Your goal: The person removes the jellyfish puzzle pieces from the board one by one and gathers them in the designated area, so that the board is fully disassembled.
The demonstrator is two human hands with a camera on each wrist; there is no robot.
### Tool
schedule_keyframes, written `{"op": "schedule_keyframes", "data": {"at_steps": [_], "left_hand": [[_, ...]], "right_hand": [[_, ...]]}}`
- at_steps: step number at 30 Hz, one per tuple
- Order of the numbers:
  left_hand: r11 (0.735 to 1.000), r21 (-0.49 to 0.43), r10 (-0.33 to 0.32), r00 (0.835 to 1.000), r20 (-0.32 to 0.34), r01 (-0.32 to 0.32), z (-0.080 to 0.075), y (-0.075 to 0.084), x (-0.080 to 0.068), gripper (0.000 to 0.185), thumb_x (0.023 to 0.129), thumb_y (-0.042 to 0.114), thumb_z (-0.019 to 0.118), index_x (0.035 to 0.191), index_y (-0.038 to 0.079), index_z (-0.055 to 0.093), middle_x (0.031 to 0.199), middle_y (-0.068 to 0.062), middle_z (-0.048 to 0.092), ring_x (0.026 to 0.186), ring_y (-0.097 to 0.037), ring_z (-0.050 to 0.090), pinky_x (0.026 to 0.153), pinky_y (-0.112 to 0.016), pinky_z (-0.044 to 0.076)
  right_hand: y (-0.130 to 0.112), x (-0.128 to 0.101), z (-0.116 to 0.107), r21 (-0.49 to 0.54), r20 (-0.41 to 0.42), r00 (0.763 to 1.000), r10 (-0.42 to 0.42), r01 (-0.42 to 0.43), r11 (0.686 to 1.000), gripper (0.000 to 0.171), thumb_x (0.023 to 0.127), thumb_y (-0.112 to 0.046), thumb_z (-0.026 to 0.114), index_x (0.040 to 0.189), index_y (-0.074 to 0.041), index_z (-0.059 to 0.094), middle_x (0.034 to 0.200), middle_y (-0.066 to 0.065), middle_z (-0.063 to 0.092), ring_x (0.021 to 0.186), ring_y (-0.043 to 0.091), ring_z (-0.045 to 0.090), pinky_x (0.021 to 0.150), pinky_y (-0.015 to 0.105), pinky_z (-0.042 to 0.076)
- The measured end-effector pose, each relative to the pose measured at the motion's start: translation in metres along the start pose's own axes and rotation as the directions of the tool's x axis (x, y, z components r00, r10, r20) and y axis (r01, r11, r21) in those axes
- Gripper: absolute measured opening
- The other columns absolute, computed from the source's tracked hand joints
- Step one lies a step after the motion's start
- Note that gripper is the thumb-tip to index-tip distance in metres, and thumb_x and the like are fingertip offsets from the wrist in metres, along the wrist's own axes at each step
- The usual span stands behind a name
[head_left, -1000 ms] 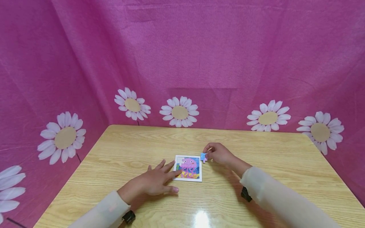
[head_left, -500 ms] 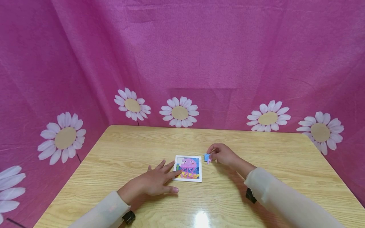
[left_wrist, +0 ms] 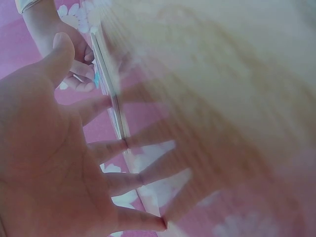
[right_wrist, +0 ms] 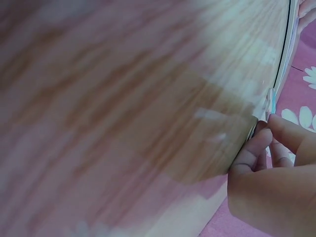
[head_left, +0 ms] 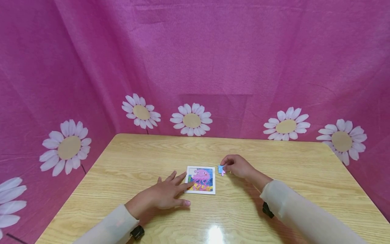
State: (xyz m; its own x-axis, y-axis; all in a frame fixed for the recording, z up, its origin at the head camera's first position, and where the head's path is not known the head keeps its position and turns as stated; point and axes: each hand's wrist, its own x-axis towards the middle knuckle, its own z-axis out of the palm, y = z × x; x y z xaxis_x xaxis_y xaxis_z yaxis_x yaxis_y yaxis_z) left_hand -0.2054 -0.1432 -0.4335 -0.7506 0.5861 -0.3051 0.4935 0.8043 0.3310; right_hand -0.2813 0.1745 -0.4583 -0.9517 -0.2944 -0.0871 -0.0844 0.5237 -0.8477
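Observation:
A small square jigsaw board (head_left: 201,180) with a pink jellyfish picture lies on the wooden table (head_left: 274,159). My left hand (head_left: 166,195) rests flat on the table with spread fingers, its fingertips touching the board's left edge (left_wrist: 117,118). My right hand (head_left: 237,166) pinches a small blue puzzle piece (head_left: 221,169) at the table just right of the board's top right corner. In the right wrist view the blue puzzle piece (right_wrist: 271,100) shows edge-on past my fingertips (right_wrist: 260,136). The board's top left corner looks blank white.
Pink cloth with white daisy prints (head_left: 192,120) hangs behind and on both sides of the table. The table's back edge (head_left: 213,137) runs under the flowers. Bare wood lies all around the board.
My right hand has carried the blue piece a little to the right and down toward the table, away from the board's corner. My left hand has stayed put.

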Motion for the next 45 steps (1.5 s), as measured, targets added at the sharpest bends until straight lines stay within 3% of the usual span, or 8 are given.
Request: {"op": "schedule_keyframes", "data": {"at_steps": [23, 32, 38, 45], "left_hand": [[1.0, 0.019, -0.003, 1.0, -0.009, 0.003, -0.001, -0.002, 0.0, 0.075, 0.095, 0.072, 0.052, 0.161, 0.041, 0.034, 0.173, -0.004, 0.016, 0.158, -0.042, 0.01, 0.109, -0.082, 0.019], [1.0, 0.01, -0.011, 1.0, -0.001, 0.011, -0.002, -0.003, 0.001, 0.075, 0.095, 0.072, 0.052, 0.16, 0.041, 0.035, 0.173, -0.004, 0.017, 0.158, -0.04, 0.012, 0.11, -0.081, 0.019], [1.0, 0.017, -0.01, 1.0, -0.01, 0.01, -0.004, 0.001, 0.001, 0.074, 0.095, 0.072, 0.053, 0.16, 0.042, 0.035, 0.173, -0.007, 0.016, 0.157, -0.042, 0.011, 0.111, -0.079, 0.021], [0.998, 0.05, 0.029, 0.999, -0.017, -0.028, -0.005, 0.008, 0.006, 0.074, 0.094, 0.073, 0.052, 0.16, 0.045, 0.034, 0.173, -0.01, 0.014, 0.158, -0.043, 0.008, 0.111, -0.079, 0.021]], "right_hand": [[-0.001, -0.002, 0.003, -0.02, -0.023, 1.0, 0.007, -0.008, 1.0, 0.009, 0.097, 0.001, 0.066, 0.102, 0.004, 0.072, 0.086, 0.008, 0.07, 0.075, 0.016, 0.058, 0.065, 0.029, 0.047], [-0.001, 0.0, 0.002, 0.016, -0.028, 0.999, 0.029, -0.028, 0.999, 0.01, 0.096, 0.001, 0.067, 0.104, 0.004, 0.072, 0.088, 0.007, 0.068, 0.076, 0.014, 0.056, 0.065, 0.027, 0.047], [-0.005, 0.001, 0.003, 0.034, -0.02, 1.0, 0.002, -0.002, 0.999, 0.011, 0.096, 0.004, 0.066, 0.105, 0.007, 0.072, 0.09, 0.01, 0.069, 0.076, 0.012, 0.058, 0.063, 0.025, 0.046], [-0.015, 0.004, 0.006, -0.033, -0.027, 0.998, -0.06, 0.059, 0.998, 0.011, 0.097, -0.003, 0.069, 0.105, 0.004, 0.073, 0.091, 0.01, 0.07, 0.081, 0.016, 0.06, 0.068, 0.028, 0.051]]}}
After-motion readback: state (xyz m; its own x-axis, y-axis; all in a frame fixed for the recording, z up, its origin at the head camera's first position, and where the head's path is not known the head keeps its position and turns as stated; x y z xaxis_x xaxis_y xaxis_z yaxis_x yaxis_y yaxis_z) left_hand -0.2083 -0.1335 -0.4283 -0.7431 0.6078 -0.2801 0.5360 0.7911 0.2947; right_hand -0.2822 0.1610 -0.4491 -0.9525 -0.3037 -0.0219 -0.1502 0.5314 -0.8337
